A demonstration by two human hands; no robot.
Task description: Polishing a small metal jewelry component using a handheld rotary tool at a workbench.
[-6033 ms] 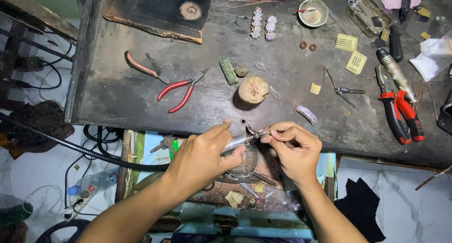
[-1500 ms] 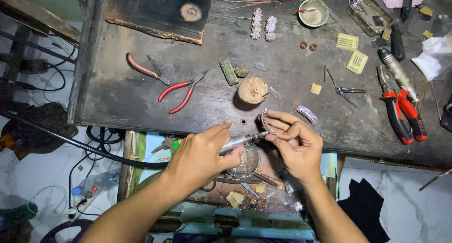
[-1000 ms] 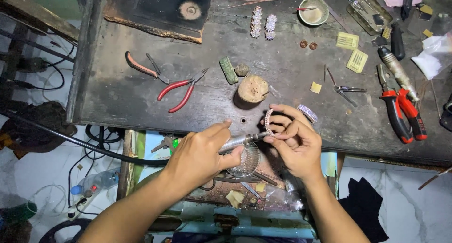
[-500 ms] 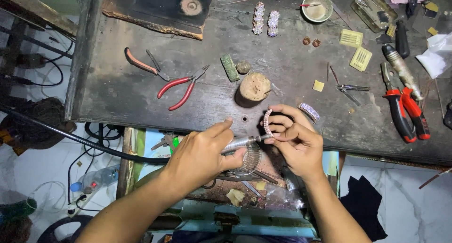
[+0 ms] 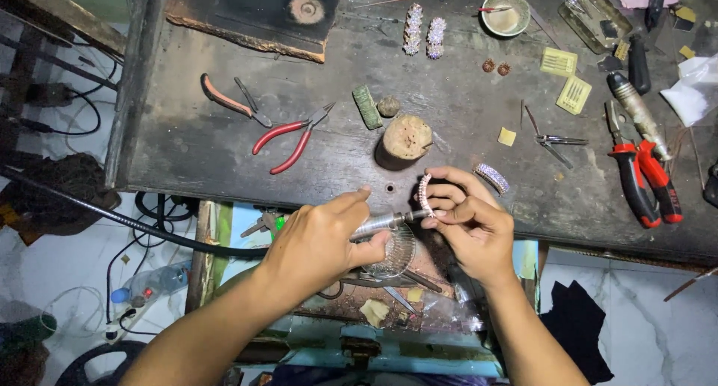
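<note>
Both hands grip: the left hand (image 5: 321, 240) is wrapped tightly round a slim metal handpiece (image 5: 381, 223), whose black hose (image 5: 134, 223) runs off to the left below the workbench's near edge, and the right hand (image 5: 471, 233) pinches a small stone-set ring (image 5: 425, 194) between thumb and fingertips. That ring stands on edge at the top of the right hand's grip, just above the near edge of the workbench (image 5: 187, 139), and the tip of the handpiece meets it from the left, right at the pinching fingers.

Going down in size from the dark, scuffed workbench: a charred block (image 5: 254, 12) lies at the far left corner; red-handled pliers (image 5: 643, 184) lie by the right edge; a second pair of red pliers (image 5: 292, 139) and orange-handled cutters (image 5: 228, 102) lie left of centre. A short wooden stump (image 5: 404, 139) stands near the middle of the near edge, just beyond the hands. A small bowl (image 5: 505, 13) sits at the far edge, with two jewelled pieces (image 5: 422, 36) to its left. Tweezers (image 5: 550, 135) lie right of centre, a green block (image 5: 366, 106) is just left of the stump, and another jewelled band (image 5: 491, 177) rests on the workbench just beside the right hand's knuckles
</note>
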